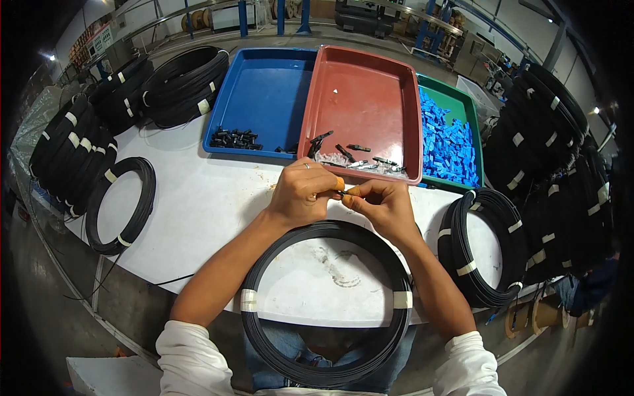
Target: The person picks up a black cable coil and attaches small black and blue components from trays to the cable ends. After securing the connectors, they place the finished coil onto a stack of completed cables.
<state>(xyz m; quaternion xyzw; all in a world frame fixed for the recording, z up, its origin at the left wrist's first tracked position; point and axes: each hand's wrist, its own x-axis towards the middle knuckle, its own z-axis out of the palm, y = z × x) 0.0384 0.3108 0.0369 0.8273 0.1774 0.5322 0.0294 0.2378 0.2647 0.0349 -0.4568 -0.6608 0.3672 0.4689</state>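
My left hand [307,191] and my right hand [383,204] meet in front of the red tray [370,79]. Between their closed fingertips is a small black piece [342,194], mostly hidden by the fingers. Orange covering shows on fingertips at the meeting point. Below the hands a coil of black cable [327,231], bound with white tape at both sides, lies partly on the white table [191,191] and overhangs its front edge. In the near end of the red tray are black connectors [358,148] and small clear pieces.
A blue tray [267,66] holds small black parts; a green tray [465,105] holds many blue parts [446,142]. Taped black cable coils stand left [122,204] and right [485,290], with taller stacks [181,86] behind. Machinery stands at the back.
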